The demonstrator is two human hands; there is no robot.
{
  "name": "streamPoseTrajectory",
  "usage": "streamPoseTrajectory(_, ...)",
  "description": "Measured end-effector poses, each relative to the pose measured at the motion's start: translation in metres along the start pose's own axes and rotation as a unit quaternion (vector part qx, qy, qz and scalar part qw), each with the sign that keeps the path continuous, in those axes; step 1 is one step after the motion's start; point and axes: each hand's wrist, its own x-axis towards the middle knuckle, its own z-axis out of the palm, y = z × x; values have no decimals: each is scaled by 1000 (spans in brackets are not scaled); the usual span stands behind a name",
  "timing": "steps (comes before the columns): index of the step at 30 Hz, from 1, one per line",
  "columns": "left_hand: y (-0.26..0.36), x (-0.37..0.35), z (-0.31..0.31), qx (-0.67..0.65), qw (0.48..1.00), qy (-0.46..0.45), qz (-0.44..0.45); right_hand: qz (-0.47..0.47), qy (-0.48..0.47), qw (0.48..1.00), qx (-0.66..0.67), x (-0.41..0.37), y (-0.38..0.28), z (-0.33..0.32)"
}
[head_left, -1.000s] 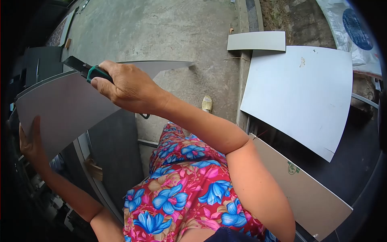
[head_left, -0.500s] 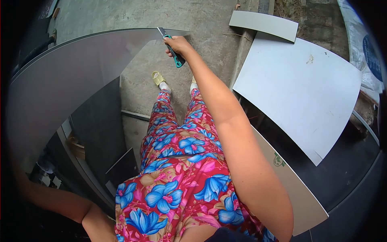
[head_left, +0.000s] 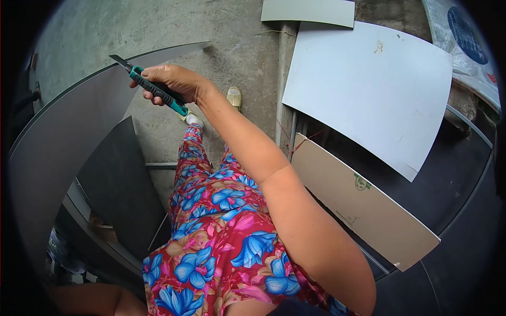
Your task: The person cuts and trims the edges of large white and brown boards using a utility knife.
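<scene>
A snap-off utility knife (head_left: 154, 88) with a teal and black body is in my right hand (head_left: 176, 81), fingers wrapped round the handle. Its blade is out and points to the upper left, overlapping the top edge of a large grey sheet (head_left: 68, 113) in this view. The sheet stands on edge along my left side and looks curved through the lens. Of my left arm only a dim stretch (head_left: 92, 299) shows at the bottom left; the hand itself is hidden.
To the right lies a large white panel (head_left: 369, 89), with a smaller pale strip (head_left: 308, 11) at its far end. A brown board (head_left: 363, 200) with green print rests nearer me. A dark panel (head_left: 118, 174) leans on the left. Plastic wrapping (head_left: 464, 42) sits at the far right.
My right hand has moved left and closer with the knife, which now lies more slantwise. The view has turned, and one foot has shifted. The left forearm shows less than before.
</scene>
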Motion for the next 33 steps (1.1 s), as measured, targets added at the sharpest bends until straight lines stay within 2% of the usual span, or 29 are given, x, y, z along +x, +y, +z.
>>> streamPoseTrajectory(2, 7, 7, 4, -9, 1000, -2, 22, 8, 81, 997, 3, 0, 21, -31)
streamPoseTrajectory(3, 8, 12, 6, -14, 999, -4, 31, 1, 158, 987, -14, 3, 33, -52)
streamPoseTrajectory(6, 15, 25, 11, -32, 997, -1, 69, 6, 393, 918, -61, 1, 63, -99)
streamPoseTrajectory(9, -11, 34, 14, -67, 993, 4, 98, 1, 469, 882, -38, 2, 86, -92)
streamPoseTrajectory(12, -2, 49, 13, -93, 985, 12, 145, -77, 486, 870, 22, -15, 103, -81)
streamPoseTrajectory(15, 18, 66, 11, -118, 972, 18, 203, -115, 487, 864, 64, -37, 116, -72)
streamPoseTrajectory(21, 55, 121, -2, -124, 931, 61, 338, -197, 537, 813, 110, -84, 125, -81)
streamPoseTrajectory(24, 49, 157, -15, -34, 901, 117, 416, -233, 571, 780, 103, -116, 123, -86)
streamPoseTrajectory(27, 8, 188, -15, 211, 840, 194, 460, -265, 585, 760, 102, -152, 123, -73)
streamPoseTrajectory(29, -13, 193, 2, 224, 870, 166, 407, -285, 582, 753, 113, -180, 113, -50)
streamPoseTrajectory(31, -19, 173, 41, 93, 950, 55, 293, -296, 592, 742, 103, -201, 107, -42)
streamPoseTrajectory(33, 11, 147, 67, -33, 981, -23, 191, -314, 590, 742, 48, -217, 96, -33)
